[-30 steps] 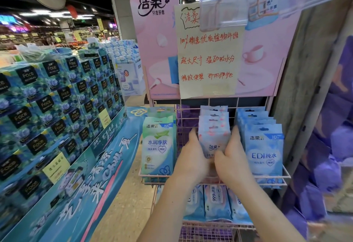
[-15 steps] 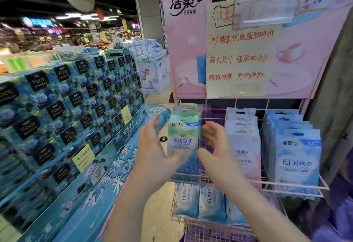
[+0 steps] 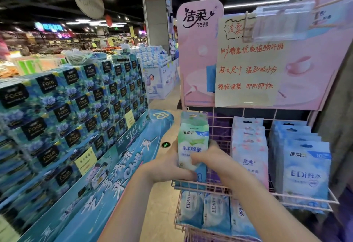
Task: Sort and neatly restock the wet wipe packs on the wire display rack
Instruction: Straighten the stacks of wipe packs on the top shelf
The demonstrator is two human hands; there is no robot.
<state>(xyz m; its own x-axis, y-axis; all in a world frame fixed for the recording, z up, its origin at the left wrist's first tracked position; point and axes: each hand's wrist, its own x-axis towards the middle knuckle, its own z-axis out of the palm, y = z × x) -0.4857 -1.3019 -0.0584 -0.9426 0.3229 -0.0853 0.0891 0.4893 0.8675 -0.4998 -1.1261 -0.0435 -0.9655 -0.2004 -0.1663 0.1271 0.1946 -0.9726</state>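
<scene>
A pink wire display rack (image 3: 254,191) holds three upright rows of wet wipe packs. The left row is green packs (image 3: 193,142), the middle row pink packs (image 3: 250,146), the right row blue packs (image 3: 305,173). My left hand (image 3: 168,165) grips the left side of the front green packs. My right hand (image 3: 208,157) presses against their right side and lower front. Both hands squeeze that stack together at the rack's left end. Several more blue packs (image 3: 208,211) lie on the lower shelf.
A pink brand board with a handwritten paper sign (image 3: 248,73) rises behind the rack. To the left stands a big stepped display of blue tissue boxes (image 3: 72,111) on a teal base. A narrow strip of floor (image 3: 152,215) runs between it and the rack.
Both hands left the pink middle row, moved left and closed on the green packs. The view has shifted left and closer.
</scene>
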